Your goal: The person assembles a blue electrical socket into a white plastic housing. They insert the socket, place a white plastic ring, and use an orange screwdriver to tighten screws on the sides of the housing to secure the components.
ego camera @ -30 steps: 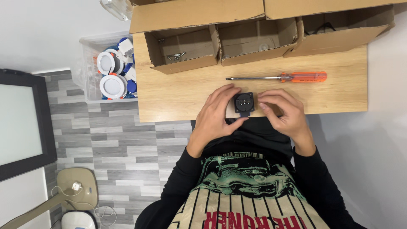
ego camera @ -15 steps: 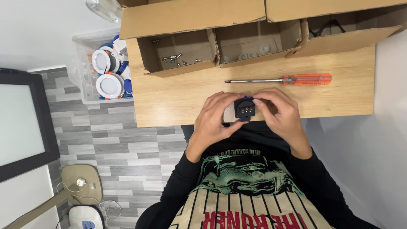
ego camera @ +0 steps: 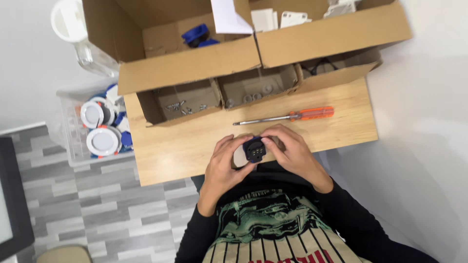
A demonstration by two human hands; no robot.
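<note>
Both hands are up at the near edge of the wooden table (ego camera: 185,151), and between them sits a small black square part (ego camera: 254,150). The left hand (ego camera: 225,165) pinches it from one side, fingers curled narrow around it; the right hand (ego camera: 288,150) closes on the other side. Just beyond the grip lies an orange-handled screwdriver (ego camera: 285,116), untouched. Past that, cardboard trays (ego camera: 195,100) with loose screws (ego camera: 181,107).
</note>
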